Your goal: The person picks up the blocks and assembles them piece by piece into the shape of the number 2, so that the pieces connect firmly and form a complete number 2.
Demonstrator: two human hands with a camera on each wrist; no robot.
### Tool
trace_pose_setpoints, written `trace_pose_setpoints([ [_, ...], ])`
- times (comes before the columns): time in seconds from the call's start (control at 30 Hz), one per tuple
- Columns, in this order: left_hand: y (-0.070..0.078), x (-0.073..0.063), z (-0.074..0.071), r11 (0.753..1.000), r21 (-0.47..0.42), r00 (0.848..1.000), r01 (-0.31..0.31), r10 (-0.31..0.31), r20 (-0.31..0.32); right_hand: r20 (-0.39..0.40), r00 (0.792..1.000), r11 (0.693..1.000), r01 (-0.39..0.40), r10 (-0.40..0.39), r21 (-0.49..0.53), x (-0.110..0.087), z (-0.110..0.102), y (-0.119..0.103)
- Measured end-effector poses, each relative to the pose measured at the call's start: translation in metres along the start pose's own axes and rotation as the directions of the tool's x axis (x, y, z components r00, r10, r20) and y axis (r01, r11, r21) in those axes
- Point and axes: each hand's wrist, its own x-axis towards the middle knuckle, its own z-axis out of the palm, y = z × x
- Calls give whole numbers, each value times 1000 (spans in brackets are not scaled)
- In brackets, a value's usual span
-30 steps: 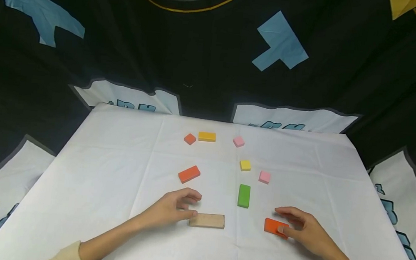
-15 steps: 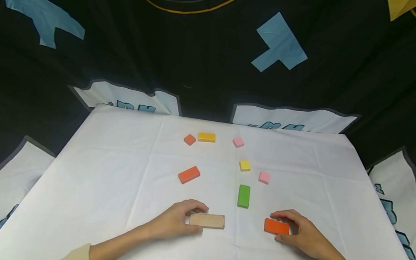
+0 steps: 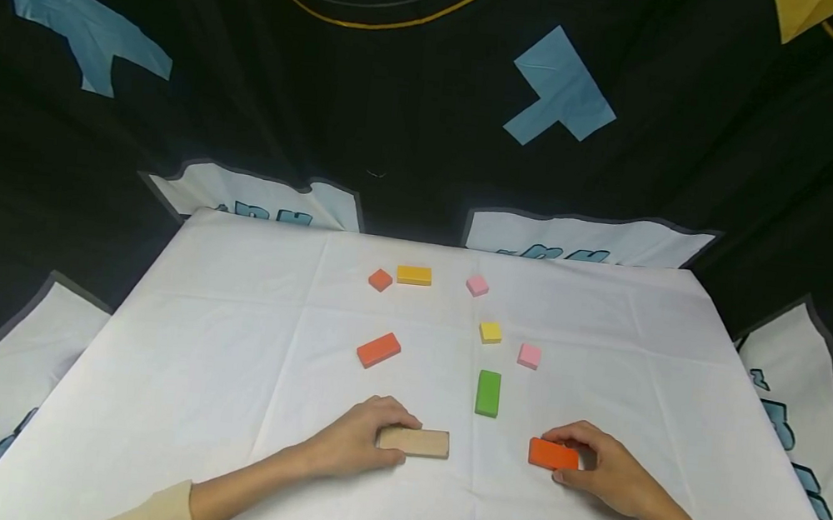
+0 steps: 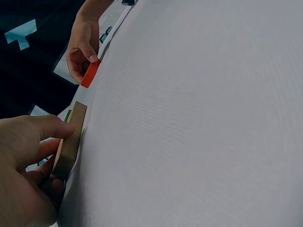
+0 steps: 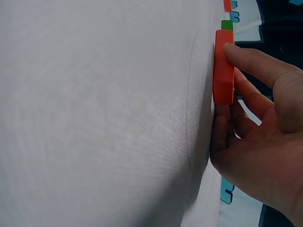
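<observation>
My left hand pinches the left end of a plain wooden block lying flat on the white cloth. The left wrist view has the thumb on the near side of that wooden block, with the other fingers behind it. To the right, my right hand holds an orange-red block by its right part, thumb at the front and fingers at the back. The right wrist view shows the thumb pressed on this orange-red block; its far side is hidden.
Between and beyond the hands lie a green block, a red block, a yellow cube and a pink cube. Farther back are a small red block, a yellow block and another pink cube.
My left hand has come right and around the wooden block's end. My right thumb has shifted from over the orange-red block to its front side. The blocks stay in place.
</observation>
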Motion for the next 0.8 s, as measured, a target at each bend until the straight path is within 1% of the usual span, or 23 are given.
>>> trace_pose_setpoints([
  [0.17,-1,0,1,1000,3,1000,2,-2,-8,1,1000,1000,6,-6,-1,0,0,0],
  [0.33,0,0,-2,1000,-4,1000,-3,3,-27,0,1000,1000,31,-31,4,0,0,0],
  [0.47,1,3,-5,1000,3,999,5,-5,-37,-6,999,999,48,-48,3,-1,-1,-1],
  [0.67,-3,10,-8,999,35,998,14,-12,-62,-14,999,999,36,-36,-25,0,2,-2],
  [0.8,-5,12,-9,999,43,997,22,-19,-69,-16,997,997,68,-69,-40,0,6,-4],
])
